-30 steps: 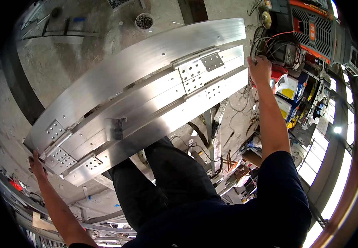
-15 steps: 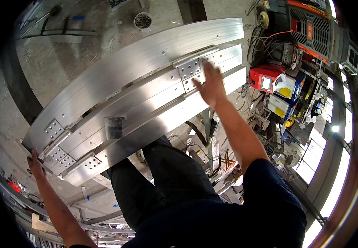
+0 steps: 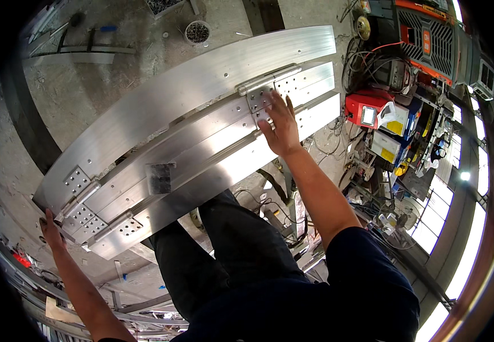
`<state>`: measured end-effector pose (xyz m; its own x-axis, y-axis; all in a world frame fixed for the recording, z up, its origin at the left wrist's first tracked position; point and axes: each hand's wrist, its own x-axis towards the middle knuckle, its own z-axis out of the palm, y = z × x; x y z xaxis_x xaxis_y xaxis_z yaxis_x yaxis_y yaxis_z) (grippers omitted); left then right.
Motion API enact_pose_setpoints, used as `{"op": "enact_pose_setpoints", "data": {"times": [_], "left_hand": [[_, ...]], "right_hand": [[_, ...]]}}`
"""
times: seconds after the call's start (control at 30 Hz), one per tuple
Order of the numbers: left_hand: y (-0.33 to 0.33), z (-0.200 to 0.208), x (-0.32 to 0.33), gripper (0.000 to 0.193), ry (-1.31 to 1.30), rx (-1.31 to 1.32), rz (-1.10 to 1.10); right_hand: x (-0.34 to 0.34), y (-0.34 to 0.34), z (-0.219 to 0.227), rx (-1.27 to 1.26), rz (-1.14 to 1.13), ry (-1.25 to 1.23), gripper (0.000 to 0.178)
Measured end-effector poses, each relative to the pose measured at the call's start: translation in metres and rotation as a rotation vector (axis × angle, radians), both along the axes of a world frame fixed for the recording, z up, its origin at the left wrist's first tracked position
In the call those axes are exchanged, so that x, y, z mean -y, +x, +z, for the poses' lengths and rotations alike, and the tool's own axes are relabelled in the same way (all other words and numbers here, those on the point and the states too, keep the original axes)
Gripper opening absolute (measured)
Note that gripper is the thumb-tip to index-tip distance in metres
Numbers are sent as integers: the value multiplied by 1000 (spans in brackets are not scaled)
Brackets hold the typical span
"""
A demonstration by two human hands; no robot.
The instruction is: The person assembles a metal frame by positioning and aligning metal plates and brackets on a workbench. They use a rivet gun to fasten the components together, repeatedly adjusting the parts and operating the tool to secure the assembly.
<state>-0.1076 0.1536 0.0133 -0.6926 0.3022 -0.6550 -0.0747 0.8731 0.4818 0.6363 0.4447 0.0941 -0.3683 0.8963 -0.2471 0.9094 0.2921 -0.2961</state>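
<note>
Long silvery metal planks, joined by riveted hinges, stretch diagonally before me as a hinged panel (image 3: 201, 134). My left hand (image 3: 52, 229) grips the panel's left end, beside the riveted hinge plate (image 3: 82, 215); some of its fingers are hidden. Over the right part, my right hand (image 3: 283, 126) is open with its fingers spread, by the right hinge plate (image 3: 260, 98). It holds nothing; whether it touches the metal I cannot tell. A dark square patch (image 3: 160, 178) lies on the near middle planks.
Beyond the panel, a round tub of small metal pieces (image 3: 197, 32) stands on the concrete floor. Cables, a red machine (image 3: 365, 108) and a large orange-and-grey machine (image 3: 427, 43) crowd the right side. Dark steel beams (image 3: 25, 119) lie at the left. My legs are close to the near edge.
My right hand has shifted slightly left and toward me over the hinge plate, its fingers spread. My left hand stays at the panel's left end.
</note>
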Motion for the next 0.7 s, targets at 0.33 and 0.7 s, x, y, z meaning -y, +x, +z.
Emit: {"op": "enact_pose_setpoints", "data": {"times": [0.33, 0.7], "left_hand": [[15, 1, -21, 40, 68, 33, -34], [36, 6, -31, 37, 172, -24, -13]], "right_hand": [[-88, 3, -21, 162, -346, 209, 73], [-65, -74, -23, 165, -220, 90, 84]]}}
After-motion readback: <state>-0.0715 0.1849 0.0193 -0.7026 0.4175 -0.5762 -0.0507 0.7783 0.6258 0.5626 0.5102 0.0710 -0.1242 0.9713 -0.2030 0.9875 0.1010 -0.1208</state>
